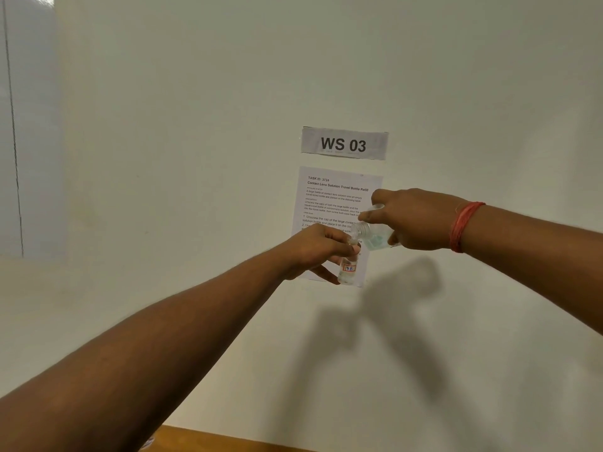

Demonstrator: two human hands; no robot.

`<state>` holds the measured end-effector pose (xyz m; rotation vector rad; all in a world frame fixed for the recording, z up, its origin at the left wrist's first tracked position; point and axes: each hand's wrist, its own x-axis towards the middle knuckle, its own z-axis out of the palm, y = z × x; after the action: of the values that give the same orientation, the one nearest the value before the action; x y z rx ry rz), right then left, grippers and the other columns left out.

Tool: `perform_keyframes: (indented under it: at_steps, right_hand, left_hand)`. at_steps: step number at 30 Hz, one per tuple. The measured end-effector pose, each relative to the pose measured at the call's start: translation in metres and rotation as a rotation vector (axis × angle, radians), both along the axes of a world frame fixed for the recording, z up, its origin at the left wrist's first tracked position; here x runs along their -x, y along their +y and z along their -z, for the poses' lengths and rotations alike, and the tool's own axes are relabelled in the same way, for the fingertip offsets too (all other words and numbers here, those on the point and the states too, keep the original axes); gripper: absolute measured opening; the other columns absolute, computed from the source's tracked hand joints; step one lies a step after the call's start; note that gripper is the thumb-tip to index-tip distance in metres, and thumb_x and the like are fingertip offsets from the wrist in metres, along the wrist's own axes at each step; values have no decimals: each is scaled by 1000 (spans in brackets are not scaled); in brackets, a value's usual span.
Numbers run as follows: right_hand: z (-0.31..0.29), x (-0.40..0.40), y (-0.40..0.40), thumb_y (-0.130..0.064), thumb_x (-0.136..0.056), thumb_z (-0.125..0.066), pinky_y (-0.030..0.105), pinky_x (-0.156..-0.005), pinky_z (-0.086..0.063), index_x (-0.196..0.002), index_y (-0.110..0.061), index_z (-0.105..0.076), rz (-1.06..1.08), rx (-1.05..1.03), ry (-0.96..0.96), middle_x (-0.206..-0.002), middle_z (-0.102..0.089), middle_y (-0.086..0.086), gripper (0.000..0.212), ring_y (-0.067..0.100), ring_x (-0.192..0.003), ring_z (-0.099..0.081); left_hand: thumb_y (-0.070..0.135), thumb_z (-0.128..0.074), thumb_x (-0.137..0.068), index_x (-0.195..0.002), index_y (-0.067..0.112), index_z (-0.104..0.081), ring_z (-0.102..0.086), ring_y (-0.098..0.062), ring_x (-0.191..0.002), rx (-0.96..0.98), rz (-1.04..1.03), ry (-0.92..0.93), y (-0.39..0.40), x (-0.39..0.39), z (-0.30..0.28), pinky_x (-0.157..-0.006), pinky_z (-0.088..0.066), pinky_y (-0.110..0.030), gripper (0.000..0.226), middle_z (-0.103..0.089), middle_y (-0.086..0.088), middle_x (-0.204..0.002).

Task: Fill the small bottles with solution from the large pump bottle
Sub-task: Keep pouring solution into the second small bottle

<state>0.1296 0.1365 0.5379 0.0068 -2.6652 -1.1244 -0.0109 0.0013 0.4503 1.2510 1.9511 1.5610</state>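
Note:
My left hand (318, 247) grips a small clear bottle (348, 270) upright, held up in the air in front of the wall; it carries a white label with red writing and has some clear liquid in its lower part. My right hand (417, 220) grips the large clear bottle (373, 234) and tips it to the left. Its uncapped neck sits right over the small bottle's mouth, where the two seem to touch. No pump head is in view. A red thread band is round my right wrist.
A "WS 03" sign (344, 144) and a printed task sheet (336, 197) are taped to the pale wall behind my hands. A strip of wooden table edge (228, 440) shows at the bottom. A window edge (19, 125) lies at far left.

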Motion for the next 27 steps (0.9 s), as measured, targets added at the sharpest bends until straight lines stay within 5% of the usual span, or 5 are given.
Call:
perform_keyframes:
  at_steps: [12, 27]
  right_hand:
    - [1, -2, -1, -26, -88, -70, 34, -90, -53, -150, -28, -35, -12, 9, 2, -140, -44, 4, 71, 28, -109, -60]
    - [1, -6, -1, -27, -88, -70, 35, -90, -53, -151, -28, -35, -9, 15, 0, -141, -43, 3, 72, 27, -109, -60]
  left_hand:
    - [15, -69, -95, -116, 5, -73, -74, -21, -101, 13, 5, 13, -2, -2, -1, -74, -65, -45, 24, -76, -9, -113]
    - [15, -70, -95, -117, 6, -73, -73, -21, -102, 13, 3, 17, -4, -5, -1, -79, -64, -51, 25, -76, -9, -114]
